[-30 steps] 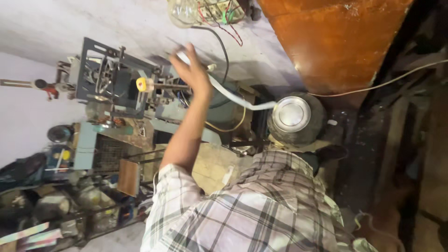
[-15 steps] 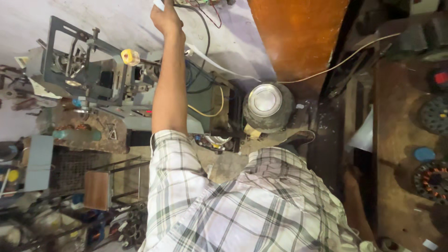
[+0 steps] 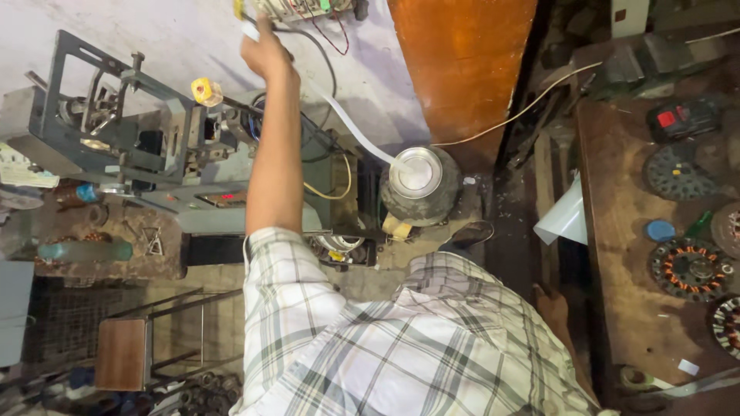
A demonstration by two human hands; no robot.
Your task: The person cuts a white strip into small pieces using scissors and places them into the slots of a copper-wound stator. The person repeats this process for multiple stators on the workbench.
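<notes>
Head view shows the left hand (image 3: 266, 52) stretched far up to a small box with loose wires (image 3: 297, 9) on the wall, fingers curled around the end of a white strip (image 3: 351, 131) just beside that box. The strip sags from the hand down to a round metal drum (image 3: 420, 181) by the orange door (image 3: 462, 69). Doing this well likely means keeping the strip taut and untwisted, clear of the wires. The right hand (image 3: 551, 302) hangs low beside the table (image 3: 617, 308); I cannot tell whether it is spread or closed. Under the raised arm stands a grey winding machine (image 3: 131, 146) with a yellow knob (image 3: 206, 91) — its frame crowds the reach. On the table lie several wound motor stators (image 3: 688, 268) and a blue cap (image 3: 660, 229).
</notes>
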